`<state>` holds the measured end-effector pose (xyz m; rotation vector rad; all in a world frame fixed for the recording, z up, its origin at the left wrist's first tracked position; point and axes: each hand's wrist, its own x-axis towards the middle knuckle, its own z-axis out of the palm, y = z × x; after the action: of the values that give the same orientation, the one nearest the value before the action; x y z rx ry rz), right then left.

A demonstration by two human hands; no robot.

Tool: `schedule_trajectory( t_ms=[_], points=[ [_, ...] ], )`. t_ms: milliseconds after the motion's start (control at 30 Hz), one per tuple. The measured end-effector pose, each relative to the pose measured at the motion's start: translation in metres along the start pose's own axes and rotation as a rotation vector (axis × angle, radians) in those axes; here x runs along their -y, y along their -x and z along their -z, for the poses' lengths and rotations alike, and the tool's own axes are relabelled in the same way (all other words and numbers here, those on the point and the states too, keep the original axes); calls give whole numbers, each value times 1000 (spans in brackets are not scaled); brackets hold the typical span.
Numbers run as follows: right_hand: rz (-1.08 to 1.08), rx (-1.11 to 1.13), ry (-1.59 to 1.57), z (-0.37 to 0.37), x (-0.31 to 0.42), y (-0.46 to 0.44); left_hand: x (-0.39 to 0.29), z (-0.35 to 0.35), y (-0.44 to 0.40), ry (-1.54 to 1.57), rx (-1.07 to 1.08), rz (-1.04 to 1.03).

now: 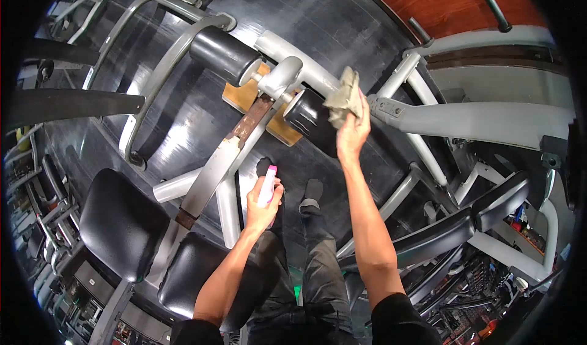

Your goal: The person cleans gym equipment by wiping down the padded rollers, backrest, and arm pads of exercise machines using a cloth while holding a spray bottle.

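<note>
At 1 o'clock, just off centre: right hand (354, 136) closed on a crumpled grey-beige fabric cloth (343, 102), fingers bunched into it. At 7 o'clock: left hand (263, 209) wrapped around a slim white-and-pink plastic bottle (267, 189), pink end up; no gap in the grip.

Cloth overlaps the far right end of a black padded cylindrical roller (310, 117), near 12. Contact or just above it, can't tell. Bottle is well apart from the roller.

Progress, my read: mid-job, both items in use. Pale streaks show on that roller; can't tell if they're wet, glare or wear. Its twin, a black cylindrical roller (223, 52) at 11, has no hand on it; done or left, can't say.

Materials: rollers are smooth, glossy, with pale end caps. Silver-grey painted metal beam (211, 174) runs from centre toward 8, chipped, with a rough brown patch up top. Flat tan wooden plate (241, 97) sits behind the rollers. Rounded black upholstered pad (122, 222) at 8, soft sheen. Dark floor (281, 14), reflective, seamed.
</note>
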<state>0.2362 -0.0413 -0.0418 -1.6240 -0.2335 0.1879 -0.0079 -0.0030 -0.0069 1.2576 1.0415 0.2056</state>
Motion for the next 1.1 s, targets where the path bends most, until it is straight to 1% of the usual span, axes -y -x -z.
schedule_trajectory(
  t_ms=[33,67,133,200,267,333,400,467,533,600,667,700,733,800,867,900,933,1000,1067,1100],
  points=[
    [-3,35,-40,-12,4,0,0,0,0,6,-6,-10],
    [185,137,149,-17,-4,-3,0,0,0,5,-6,-9],
    [241,432,589,-22,-18,-6,-2,-1,1,9,-7,17],
    [208,591,891,-28,-22,7,-3,-1,0,-10,-11,0],
    [178,564,883,-33,-19,11,-5,0,0,-30,-17,-15],
    [202,581,962,-32,-17,13,-5,0,1,-57,-9,-17],
    [233,539,946,-29,-27,12,-4,-2,1,-58,-10,-19],
    [328,587,963,-22,-30,9,-3,0,1,-67,-15,-26],
    [325,582,954,-5,-24,10,-1,1,-1,-66,-15,-29],
    [239,570,973,20,-20,13,-4,0,0,-25,-24,-23],
    [185,514,994,49,-21,18,-5,-1,0,18,-39,-20],
    [128,492,991,62,-21,20,-6,0,0,21,-35,-20],
    [73,466,1050,75,-23,21,-6,0,0,24,-30,-21],
    [8,388,1040,98,-34,19,-11,0,0,32,-45,-40],
    [-374,371,1120,99,-21,2,-11,0,2,40,-64,-54],
    [-365,345,1072,111,-45,-5,-10,1,3,17,-52,-52],
    [-393,279,1051,105,-43,-11,-10,1,1,-7,-39,-57],
    [-270,157,932,82,-46,-22,-9,1,-1,0,-45,-65],
    [-303,160,683,33,-18,-30,-8,2,0,3,-50,-63],
    [-182,210,717,13,-28,-31,-8,3,-1,-33,-36,-74]
  ],
)
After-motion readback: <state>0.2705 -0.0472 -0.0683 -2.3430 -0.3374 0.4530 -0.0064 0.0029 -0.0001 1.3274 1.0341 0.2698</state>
